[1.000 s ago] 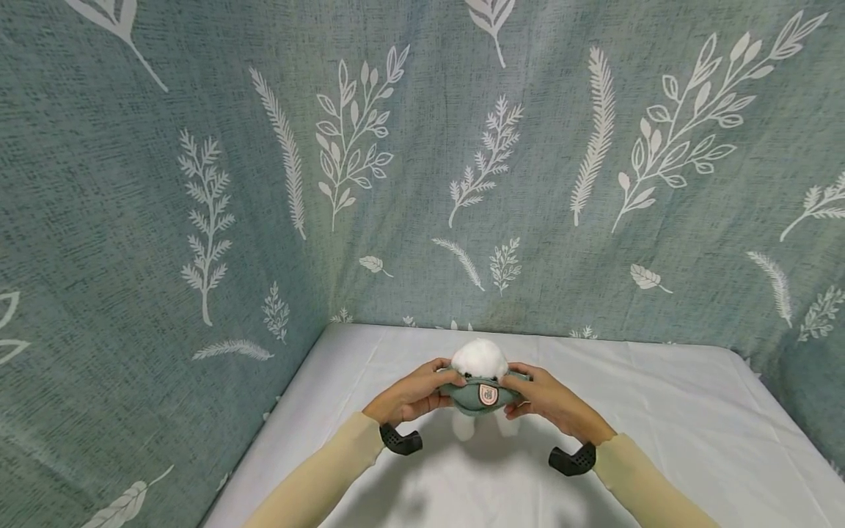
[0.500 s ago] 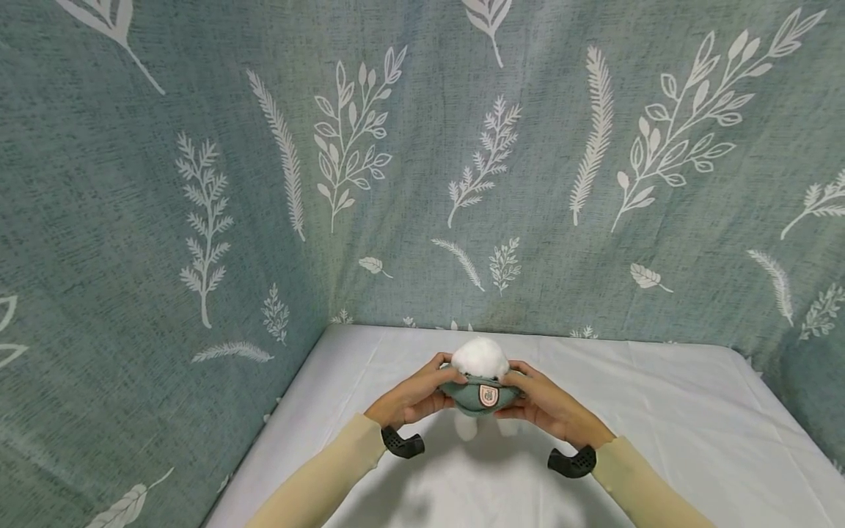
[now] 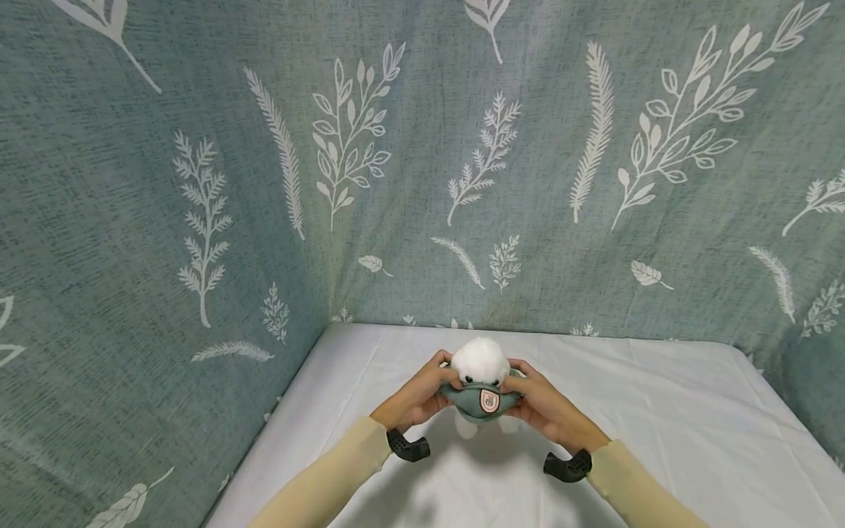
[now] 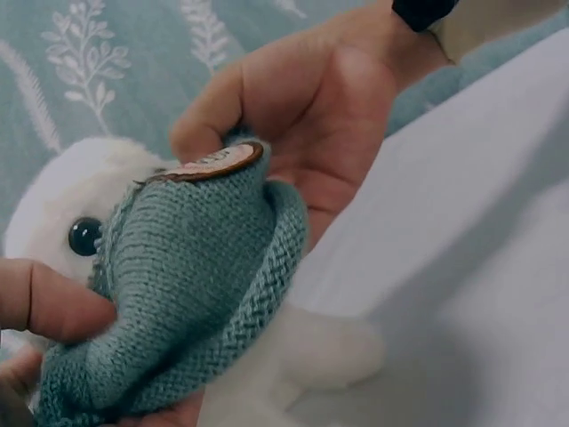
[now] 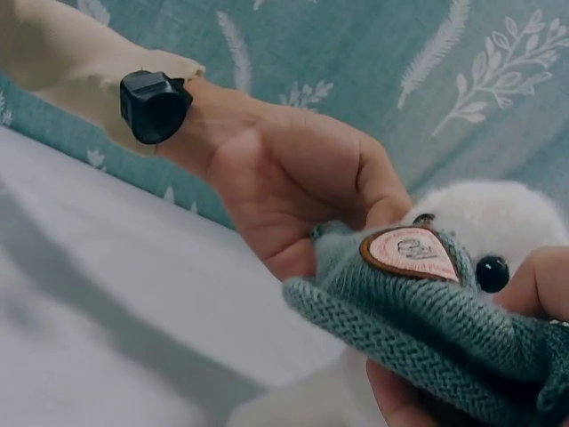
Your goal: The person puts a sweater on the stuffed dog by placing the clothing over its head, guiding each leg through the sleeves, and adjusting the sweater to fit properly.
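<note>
A white plush toy (image 3: 480,359) with black bead eyes is held above the white-covered table. A teal knitted garment (image 3: 469,402) with a pink shield patch (image 3: 489,400) lies across it just below the eyes. Its thick edge (image 4: 267,289) curls outward in the left wrist view. My left hand (image 3: 421,392) pinches the garment at one side, thumb in front. On the other side my right hand (image 3: 551,407) does the same, its thumb (image 5: 542,283) close to an eye. White plush limbs (image 4: 329,351) show underneath. Fingers behind the knit are mostly hidden.
A white cloth (image 3: 660,411) covers the table. Grey-green curtains (image 3: 409,183) with white leaf prints stand behind and to the left. Black wrist devices (image 3: 408,445) sit on both wrists, and a shadow falls on the cloth.
The garment's upper edge has slipped slightly lower, so both eyes show more plainly than half a second ago. Both hands keep their grip and have moved only a little.
</note>
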The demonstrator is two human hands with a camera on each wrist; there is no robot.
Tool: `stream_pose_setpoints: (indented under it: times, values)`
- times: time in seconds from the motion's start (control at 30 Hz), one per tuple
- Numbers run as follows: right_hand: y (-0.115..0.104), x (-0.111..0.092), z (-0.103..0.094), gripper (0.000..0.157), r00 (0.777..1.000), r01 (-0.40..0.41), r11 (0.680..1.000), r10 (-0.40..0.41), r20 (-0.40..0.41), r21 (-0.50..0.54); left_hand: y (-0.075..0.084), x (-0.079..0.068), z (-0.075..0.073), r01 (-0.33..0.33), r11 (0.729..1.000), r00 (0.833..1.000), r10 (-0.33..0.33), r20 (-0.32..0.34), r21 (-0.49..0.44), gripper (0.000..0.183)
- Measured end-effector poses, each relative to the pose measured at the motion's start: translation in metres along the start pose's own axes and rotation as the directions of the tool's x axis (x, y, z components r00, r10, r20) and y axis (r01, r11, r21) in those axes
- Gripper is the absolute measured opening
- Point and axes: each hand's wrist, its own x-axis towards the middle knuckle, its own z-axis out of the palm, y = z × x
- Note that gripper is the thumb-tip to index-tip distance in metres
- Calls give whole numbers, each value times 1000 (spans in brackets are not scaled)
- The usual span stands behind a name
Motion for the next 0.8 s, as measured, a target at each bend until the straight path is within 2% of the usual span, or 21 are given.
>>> stream_pose_setpoints:
  times: [0.17, 0.3, 0.57, 0.8]
  values:
    - [-1, 0, 1, 62, 1000, -14, 1000, 14, -19, 25, 1, -1, 2, 9, 1000, 1000, -9, -3, -23, 36]
    - [-3, 0, -1, 62, 1000, -28, 999, 28, 1, 43, 2, -2, 3, 24, 999, 1000, -24, 16, -47, 39]
    - [-5, -3, -1, 65, 998, -51, 994, 47, 50, 94, 2, -2, 4, 25, 999, 999, -25, 26, -20, 47]
    - [-4, -4, 2, 68, 998, -59, 992, 56, 28, 113, 3, -3, 9, 23, 1000, 1000, -23, 3, -21, 50]
